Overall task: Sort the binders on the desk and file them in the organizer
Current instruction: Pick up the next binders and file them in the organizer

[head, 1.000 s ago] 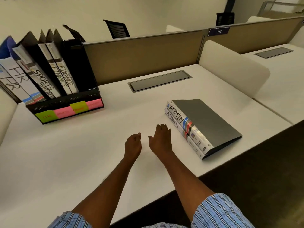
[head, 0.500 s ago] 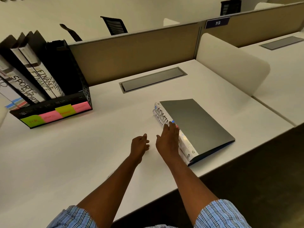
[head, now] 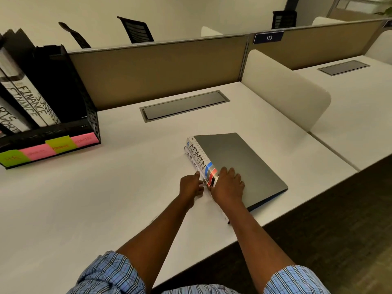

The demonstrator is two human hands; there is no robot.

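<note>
Two binders, both marked ADMIN, lie stacked flat near the desk's (head: 106, 198) front edge, right of centre. Spines face left, and the long axis runs away from you, far end tipped a bit left. Your R hand (head: 229, 185) lies palm-down on the top binder (head: 244, 160) at its near spine corner, fingers spread, not wrapped round it. L hand (head: 191, 185) sits just left of the spines, fingers half curled, tips touching the lower binder (head: 192, 161), holding nothing. R is nearer for a lift. The organizer (head: 91, 122) stands at the back-left corner, well apart. Count: 2 binders out, 1 organizer, 4 tags incl. the pink ADMIN tag (head: 84, 140), min. 3 spines filed, rest cut off.
</note>
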